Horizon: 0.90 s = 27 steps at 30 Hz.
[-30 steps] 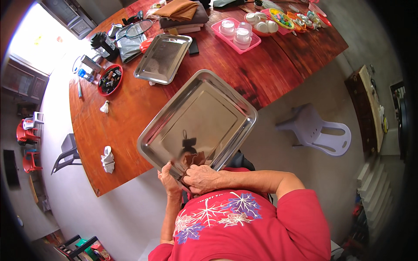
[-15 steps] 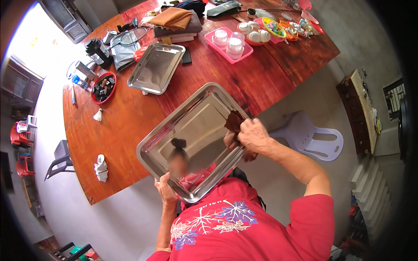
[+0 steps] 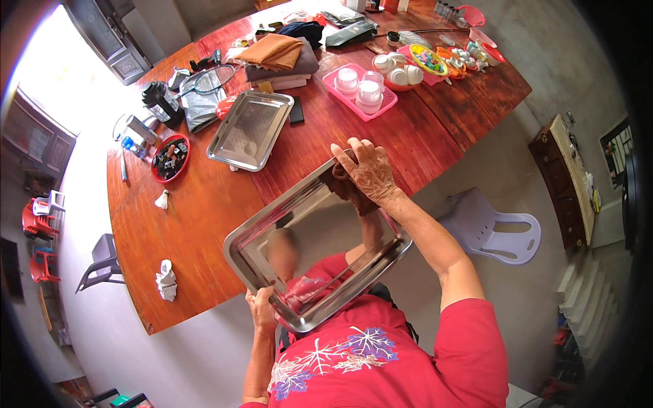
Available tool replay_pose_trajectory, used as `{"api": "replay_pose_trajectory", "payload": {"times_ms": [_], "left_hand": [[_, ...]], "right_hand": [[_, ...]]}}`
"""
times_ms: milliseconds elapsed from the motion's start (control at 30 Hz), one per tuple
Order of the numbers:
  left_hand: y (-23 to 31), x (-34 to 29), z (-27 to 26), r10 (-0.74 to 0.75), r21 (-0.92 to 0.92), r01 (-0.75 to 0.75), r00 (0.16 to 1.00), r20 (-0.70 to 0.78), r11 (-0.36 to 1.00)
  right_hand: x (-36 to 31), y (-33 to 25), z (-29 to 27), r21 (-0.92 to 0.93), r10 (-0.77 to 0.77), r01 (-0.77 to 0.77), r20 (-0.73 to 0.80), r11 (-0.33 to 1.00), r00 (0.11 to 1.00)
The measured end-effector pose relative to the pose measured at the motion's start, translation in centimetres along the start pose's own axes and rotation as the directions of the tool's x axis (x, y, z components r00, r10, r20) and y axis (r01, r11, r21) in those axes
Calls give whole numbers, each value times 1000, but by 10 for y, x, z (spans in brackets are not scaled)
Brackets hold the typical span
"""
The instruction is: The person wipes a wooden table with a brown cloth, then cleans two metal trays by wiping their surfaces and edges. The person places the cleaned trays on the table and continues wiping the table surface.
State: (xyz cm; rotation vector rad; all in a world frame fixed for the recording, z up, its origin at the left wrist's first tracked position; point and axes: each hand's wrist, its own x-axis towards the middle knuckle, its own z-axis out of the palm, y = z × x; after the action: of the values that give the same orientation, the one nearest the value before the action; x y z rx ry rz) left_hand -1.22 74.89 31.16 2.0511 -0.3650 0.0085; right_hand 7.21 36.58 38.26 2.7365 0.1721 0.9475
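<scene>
A shiny rectangular metal tray point(image 3: 323, 224) is held tilted in front of my red shirt, off the near edge of the table. My left hand point(image 3: 262, 309) grips its near left rim, thumb on top. At the far right corner my right hand point(image 3: 369, 173) has its fingers bent over the rim, with a dark brown cloth point(image 3: 364, 201) under the palm against the metal. The mirror-like surface reflects the arm, shirt and cloth. Part of the cloth is hidden by my hand.
On the wooden table point(image 3: 197, 238) lie a second metal tray point(image 3: 250, 129), a pink basket point(image 3: 388, 105) of white containers, a red bowl point(image 3: 185, 163) of dark pieces, folded cloths point(image 3: 272, 54) and a crumpled white tissue point(image 3: 166, 280). A pale purple chair point(image 3: 490, 228) stands at the right.
My right hand has moved with the cloth from the tray's right side to its far corner, fingers now over the rim. The tray's tilt has changed slightly; my left hand keeps its grip.
</scene>
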Motion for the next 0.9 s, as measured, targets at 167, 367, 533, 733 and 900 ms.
{"api": "replay_pose_trajectory", "payload": {"times_ms": [167, 367, 533, 733, 900], "left_hand": [[33, 6, -5, -476, -566, 448, 873, 109, 692], [42, 19, -1, -451, -626, 462, 872, 191, 628], [47, 32, 3, -436, -541, 477, 874, 212, 693], [52, 39, 3, -257, -492, 347, 936, 242, 799], [37, 34, 2, -325, -506, 423, 905, 275, 751]], "right_hand": [[-25, -7, 8, 213, 227, -288, 272, 934, 935], [-124, 13, 32, 507, 510, -828, 660, 239, 552], [-57, -4, 28, 273, 794, -857, 330, 438, 510], [19, -82, 26, 362, 486, -462, 29, 809, 873], [57, -182, -17, 588, 264, -255, 73, 768, 962]]}}
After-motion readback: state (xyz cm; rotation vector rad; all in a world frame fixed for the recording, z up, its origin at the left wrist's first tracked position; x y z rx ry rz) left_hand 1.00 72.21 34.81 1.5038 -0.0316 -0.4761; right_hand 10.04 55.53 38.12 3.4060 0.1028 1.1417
